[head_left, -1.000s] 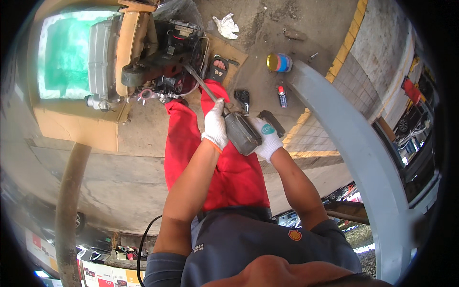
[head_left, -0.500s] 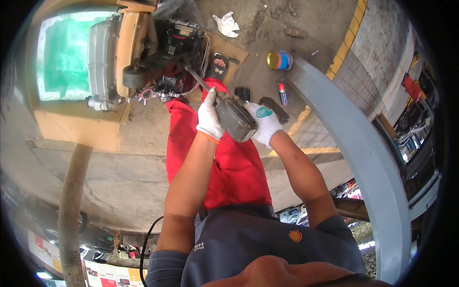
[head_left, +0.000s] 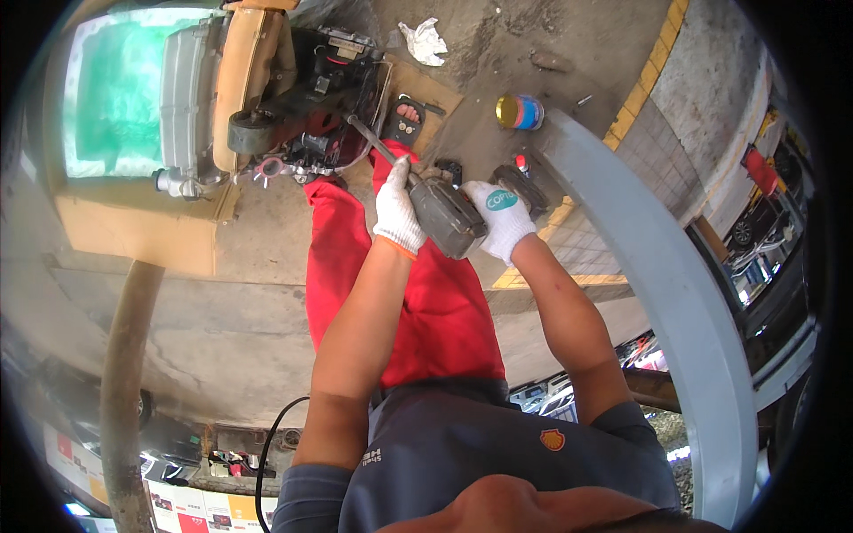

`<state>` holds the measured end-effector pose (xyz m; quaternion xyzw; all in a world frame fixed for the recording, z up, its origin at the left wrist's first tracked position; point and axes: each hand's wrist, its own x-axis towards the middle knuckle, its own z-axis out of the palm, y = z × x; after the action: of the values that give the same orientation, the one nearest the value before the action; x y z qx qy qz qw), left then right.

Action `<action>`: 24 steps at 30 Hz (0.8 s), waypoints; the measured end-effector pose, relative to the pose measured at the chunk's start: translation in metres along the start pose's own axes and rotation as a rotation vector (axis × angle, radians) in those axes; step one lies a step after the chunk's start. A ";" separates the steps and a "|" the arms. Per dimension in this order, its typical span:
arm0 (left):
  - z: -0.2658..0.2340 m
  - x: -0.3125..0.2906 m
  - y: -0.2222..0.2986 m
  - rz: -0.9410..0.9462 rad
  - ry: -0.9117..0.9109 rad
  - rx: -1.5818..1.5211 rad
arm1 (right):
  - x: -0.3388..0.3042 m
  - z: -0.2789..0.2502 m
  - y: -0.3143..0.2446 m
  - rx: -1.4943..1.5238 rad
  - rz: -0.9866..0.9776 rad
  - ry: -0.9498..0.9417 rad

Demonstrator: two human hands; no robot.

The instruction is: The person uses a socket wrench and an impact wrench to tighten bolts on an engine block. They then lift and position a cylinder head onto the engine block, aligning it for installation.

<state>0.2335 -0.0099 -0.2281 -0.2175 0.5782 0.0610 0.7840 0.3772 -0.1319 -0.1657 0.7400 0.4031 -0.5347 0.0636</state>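
A dark cordless impact wrench (head_left: pixel 450 218) is held over my red trouser legs. My left hand (head_left: pixel 399 206), in a white knit glove, is closed around the front of the tool, by the base of its long metal extension (head_left: pixel 371 140). My right hand (head_left: pixel 499 220), gloved too, is closed on the handle, with a dark block (head_left: pixel 521 188) that looks like the battery beyond it. The extension slants up and left to the greasy engine assembly (head_left: pixel 324 98); whether its tip is seated on a fastener I cannot tell.
A tan cover and roller (head_left: pixel 251 131) sit left of the engine, beside a green-filled tray (head_left: pixel 115 102). Cardboard (head_left: pixel 133 231) lies under them. A can (head_left: pixel 519 113), a red-capped spray can (head_left: pixel 522 163) and crumpled paper (head_left: pixel 424 42) are on the floor. A grey curved beam (head_left: pixel 657 266) rises at right.
Both hands and the wrench have shifted slightly right. The battery end now covers most of the spray can. My grip looks the same.
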 end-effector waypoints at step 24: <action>0.007 -0.031 -0.032 0.082 -0.045 0.144 | -0.049 0.010 -0.002 0.239 0.032 0.042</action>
<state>0.2409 -0.0308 -0.1885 -0.1350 0.5716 0.0563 0.8074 0.3636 -0.1614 -0.1279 0.7598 0.3259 -0.5620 -0.0249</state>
